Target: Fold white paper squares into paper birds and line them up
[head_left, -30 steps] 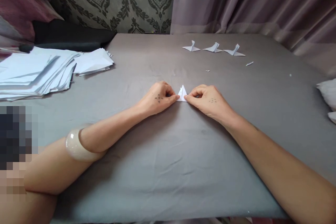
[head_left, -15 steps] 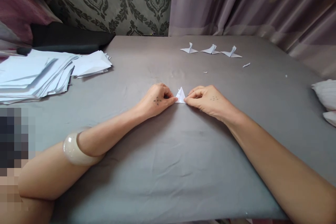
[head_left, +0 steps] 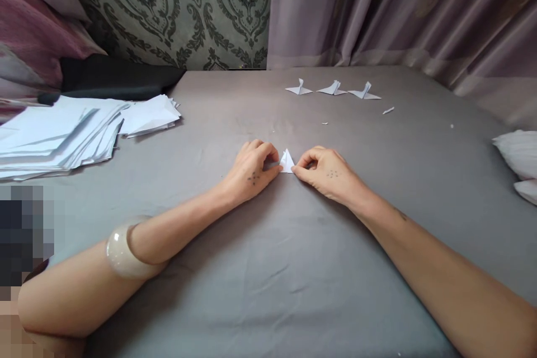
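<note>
A small folded piece of white paper (head_left: 287,163), triangular with its point up, is between my hands over the grey cloth. My left hand (head_left: 255,169) pinches its left corner between thumb and fingers. On the other side, my right hand (head_left: 326,170) grips the right corner with thumb and forefinger. The fingertips hide both lower corners. Three folded white paper birds stand in a row farther back: a left one (head_left: 299,88), a middle one (head_left: 333,88) and a right one (head_left: 366,92).
Stacks of white paper sheets (head_left: 79,131) lie at the left, before a black cloth item (head_left: 121,76). Paper scraps, one a narrow strip (head_left: 388,110), lie near the birds. White cushion-like bundles (head_left: 518,152) sit at the right edge. A person (head_left: 25,235), blurred, is at the lower left.
The whole view has tilted slightly upward, so things appear lower. My right fingers have curled in closer; both hands still hold the folded paper.
</note>
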Demonstrator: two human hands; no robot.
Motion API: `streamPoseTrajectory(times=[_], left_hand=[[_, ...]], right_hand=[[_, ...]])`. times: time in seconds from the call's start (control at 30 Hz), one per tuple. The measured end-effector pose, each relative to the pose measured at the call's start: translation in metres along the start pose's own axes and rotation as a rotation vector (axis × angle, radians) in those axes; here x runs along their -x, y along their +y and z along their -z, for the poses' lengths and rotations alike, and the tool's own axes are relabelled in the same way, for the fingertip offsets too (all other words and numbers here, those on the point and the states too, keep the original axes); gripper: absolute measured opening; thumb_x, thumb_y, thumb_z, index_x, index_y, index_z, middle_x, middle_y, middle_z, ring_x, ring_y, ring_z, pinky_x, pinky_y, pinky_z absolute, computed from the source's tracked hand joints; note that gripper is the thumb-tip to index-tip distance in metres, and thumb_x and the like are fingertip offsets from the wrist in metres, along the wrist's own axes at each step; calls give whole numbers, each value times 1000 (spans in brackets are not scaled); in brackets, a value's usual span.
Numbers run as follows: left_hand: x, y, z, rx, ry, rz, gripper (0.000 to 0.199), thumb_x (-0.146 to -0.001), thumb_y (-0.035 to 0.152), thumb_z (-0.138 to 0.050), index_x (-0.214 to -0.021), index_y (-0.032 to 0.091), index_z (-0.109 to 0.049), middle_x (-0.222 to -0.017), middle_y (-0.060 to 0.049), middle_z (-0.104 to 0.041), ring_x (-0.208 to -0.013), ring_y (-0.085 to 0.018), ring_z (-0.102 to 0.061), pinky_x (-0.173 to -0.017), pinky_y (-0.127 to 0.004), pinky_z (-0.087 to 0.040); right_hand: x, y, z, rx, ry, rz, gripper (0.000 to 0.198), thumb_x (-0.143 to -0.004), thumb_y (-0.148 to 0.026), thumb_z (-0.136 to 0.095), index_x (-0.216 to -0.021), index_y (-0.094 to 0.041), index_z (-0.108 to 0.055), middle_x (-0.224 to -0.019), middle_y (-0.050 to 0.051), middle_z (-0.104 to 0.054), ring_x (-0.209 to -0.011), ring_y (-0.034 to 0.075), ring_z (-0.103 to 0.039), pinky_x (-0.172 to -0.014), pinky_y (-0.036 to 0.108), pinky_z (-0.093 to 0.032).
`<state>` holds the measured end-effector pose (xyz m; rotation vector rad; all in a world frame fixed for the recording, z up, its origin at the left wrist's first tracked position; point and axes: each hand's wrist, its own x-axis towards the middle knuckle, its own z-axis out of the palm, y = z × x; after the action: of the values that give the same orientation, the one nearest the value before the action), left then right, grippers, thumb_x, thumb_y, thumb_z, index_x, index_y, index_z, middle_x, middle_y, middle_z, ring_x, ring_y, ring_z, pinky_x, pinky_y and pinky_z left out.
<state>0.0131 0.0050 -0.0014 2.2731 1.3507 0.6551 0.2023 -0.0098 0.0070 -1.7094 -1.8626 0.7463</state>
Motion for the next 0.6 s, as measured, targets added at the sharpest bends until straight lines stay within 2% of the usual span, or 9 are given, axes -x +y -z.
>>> streamPoseTrajectory(times=[0.13,0.23,0.37,0.47,0.6], left_hand=[[4,3,-4,-124,3,-161,17,-91,21,-48,-98,21,-63,-108,-6,-61,-96,-21,-47,-83,-35,-38],[7,5,-5,-227,4,-247,25,-96,22,-40,-99,22,-65,-109,-5,-66,-100,-22,-48,-81,-35,-34],[13,11,-2,-316,-39,-291,32,-96,18,-35,-107,22,-66,-114,-6,-68,-104,-24,-50,-79,-36,-32],[18,16,3,-351,-85,-312,35,-93,15,-37,-114,20,-64,-121,-7,-65,-111,-28,-48,-81,-39,-33],[21,21,6,-355,-134,-323,40,-87,11,-39,-118,20,-62,-118,-8,-67,-111,-28,-53,-89,-44,-32]], right_hand=[[5,3,-3,-3,37,56,7,-76,-27,-62,-78,-22,-66,-84,0,-64,-72,14,-57,-69,28,-42],[9,3,-6,48,32,128,17,-84,-25,-55,-90,-26,-71,-93,1,-65,-75,15,-58,-70,29,-42],[16,1,-7,155,25,199,25,-91,-26,-49,-101,-28,-72,-98,2,-64,-78,15,-59,-69,28,-41],[21,-3,-4,280,-2,232,30,-95,-28,-43,-107,-29,-70,-100,3,-62,-75,14,-58,-62,28,-38],[28,-7,-1,467,-33,300,35,-90,-17,-41,-110,-29,-67,-104,3,-60,-75,14,-56,-53,28,-28]])
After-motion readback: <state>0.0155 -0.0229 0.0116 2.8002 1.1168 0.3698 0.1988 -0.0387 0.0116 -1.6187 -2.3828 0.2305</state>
